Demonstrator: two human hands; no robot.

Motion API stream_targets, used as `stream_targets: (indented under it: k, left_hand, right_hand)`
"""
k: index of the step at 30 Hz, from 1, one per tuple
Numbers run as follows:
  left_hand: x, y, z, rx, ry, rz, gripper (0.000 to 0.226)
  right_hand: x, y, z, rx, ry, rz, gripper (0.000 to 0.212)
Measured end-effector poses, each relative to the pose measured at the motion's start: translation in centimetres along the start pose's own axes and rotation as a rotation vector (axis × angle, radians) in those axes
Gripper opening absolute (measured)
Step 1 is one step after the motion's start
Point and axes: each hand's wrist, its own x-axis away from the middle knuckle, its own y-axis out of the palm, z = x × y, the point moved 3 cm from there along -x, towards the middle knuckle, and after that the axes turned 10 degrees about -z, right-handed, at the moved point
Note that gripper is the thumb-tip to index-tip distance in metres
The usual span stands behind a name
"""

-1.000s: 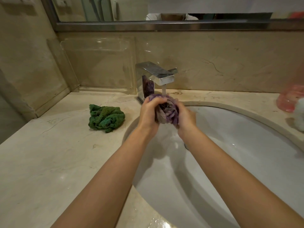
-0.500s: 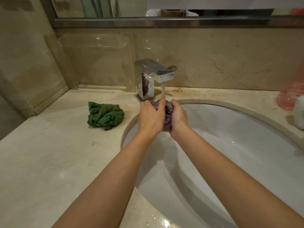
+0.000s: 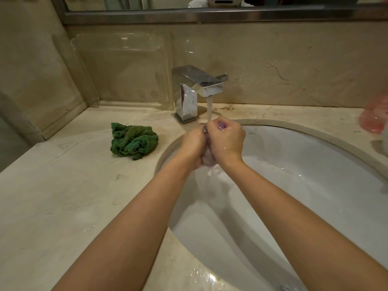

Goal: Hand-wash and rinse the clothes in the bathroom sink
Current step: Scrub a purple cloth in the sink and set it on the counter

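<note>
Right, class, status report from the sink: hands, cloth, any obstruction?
Both hands, left and right, grip purple cloth under running tap. Green cloth waits on counter. Nothing blocking.

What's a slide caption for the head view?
Both hands, left and right, squeeze a purple cloth under the running faucet; green cloth waits on the counter.

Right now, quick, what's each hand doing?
Left hand: closed around the small wet purple cloth, under the running water.
Right hand: closed around the same cloth.
</note>
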Motion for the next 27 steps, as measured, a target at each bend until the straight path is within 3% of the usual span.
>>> stream_targets:
  k: [2, 5, 10, 14, 17, 20, 23, 25, 27]
  left_hand:
    - [0.4, 0.2, -0.1, -0.004, -0.091, -0.103, 0.051]
    - [0.4, 0.3, -0.2, -0.036, -0.129, -0.129, 0.045]
    - [0.2, 0.0, 0.0, -0.115, -0.067, 0.003, 0.027]
    - [0.1, -0.7, -0.3, -0.188, -0.174, 0.04, 0.054]
    - [0.2, -0.4, -0.5, 0.017, -0.276, -0.068, 0.069]
    - [0.1, 0.1, -0.1, 0.336, -0.201, -0.125, 0.051]
    - [-0.7, -0.1, 0.3, 0.346, -0.009, -0.105, 0.025]
    - [-1.0, -0.2, 0.5, 0.302, 0.075, -0.074, 0.016]
    - [-1.2, -0.5, 0.7, 0.242, 0.155, -0.023, 0.032]
  right_hand:
    - [0.1, -0.1, 0.2, 0.055, -0.052, -0.011, 0.04]
    - [0.0, -0.2, 0.5, 0.102, -0.094, -0.015, 0.044]
    - [0.1, -0.4, 1.0, 0.202, -0.171, 0.037, 0.047]
    - [0.2, -0.6, 0.7, 0.087, -0.157, 0.099, 0.023]
    - [0.5, -0.7, 0.1, -0.016, -0.16, 0.097, 0.009]
    - [0.8, -1.0, -0.1, -0.094, -0.146, 0.055, 0.026]
    - [0.3, -1.6, 0.0, -0.173, -0.06, 0.089, 0.058]
    - [-0.4, -2.1, 0.3, -0.106, 0.055, 0.118, 0.051]
    - [-0.8, -2.4, 0.8, 0.033, 0.136, 0.093, 0.032]
